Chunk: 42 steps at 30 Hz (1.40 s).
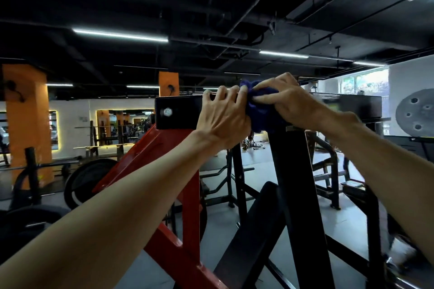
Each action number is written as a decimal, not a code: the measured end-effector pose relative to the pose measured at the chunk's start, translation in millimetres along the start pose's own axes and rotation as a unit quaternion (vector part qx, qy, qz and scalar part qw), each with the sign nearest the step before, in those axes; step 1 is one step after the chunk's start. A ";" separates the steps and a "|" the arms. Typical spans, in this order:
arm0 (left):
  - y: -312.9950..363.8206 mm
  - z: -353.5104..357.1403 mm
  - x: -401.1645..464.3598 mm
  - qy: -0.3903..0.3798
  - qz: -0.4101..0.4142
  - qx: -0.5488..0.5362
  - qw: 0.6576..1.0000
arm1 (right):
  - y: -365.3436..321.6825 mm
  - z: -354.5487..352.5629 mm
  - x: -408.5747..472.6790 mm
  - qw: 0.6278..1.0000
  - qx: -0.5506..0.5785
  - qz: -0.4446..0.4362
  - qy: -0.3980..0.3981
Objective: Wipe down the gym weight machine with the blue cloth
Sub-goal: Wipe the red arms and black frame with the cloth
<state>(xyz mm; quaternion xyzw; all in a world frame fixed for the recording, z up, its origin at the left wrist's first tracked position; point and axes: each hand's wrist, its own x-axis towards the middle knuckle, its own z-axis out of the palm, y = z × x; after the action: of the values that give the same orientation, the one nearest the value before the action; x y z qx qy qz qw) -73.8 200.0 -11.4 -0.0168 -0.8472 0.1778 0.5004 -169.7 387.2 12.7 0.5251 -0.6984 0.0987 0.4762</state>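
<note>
The weight machine's black top crossbeam point(178, 112) runs across the middle of the view, with a bolt head near its left end. A red angled frame point(164, 145) and a black upright post point(296, 171) stand under it. The bunched blue cloth point(263, 112) lies over the beam where the post meets it. My right hand point(286, 98) grips the cloth from above. My left hand point(223, 119) curls its fingers over the beam's top edge, just left of the cloth and touching it.
Weight plates point(87, 180) on a barbell sit low at the left, by an orange pillar point(25, 110). More black racks point(328, 171) stand behind at the right, on a grey floor point(256, 157). A white wall with a plate picture point(415, 110) is far right.
</note>
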 end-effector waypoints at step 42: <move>72.9 -12.5 39.9 -0.151 -0.064 0.035 0.986 | 53.6 10.1 -63.6 0.975 0.104 0.121 0.156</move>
<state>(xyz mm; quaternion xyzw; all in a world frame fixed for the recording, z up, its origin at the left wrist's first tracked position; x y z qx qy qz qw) -93.9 280.0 4.4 0.0823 -0.9056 0.1752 0.3774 -220.0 444.4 -22.0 0.4615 -0.6599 0.3086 0.5062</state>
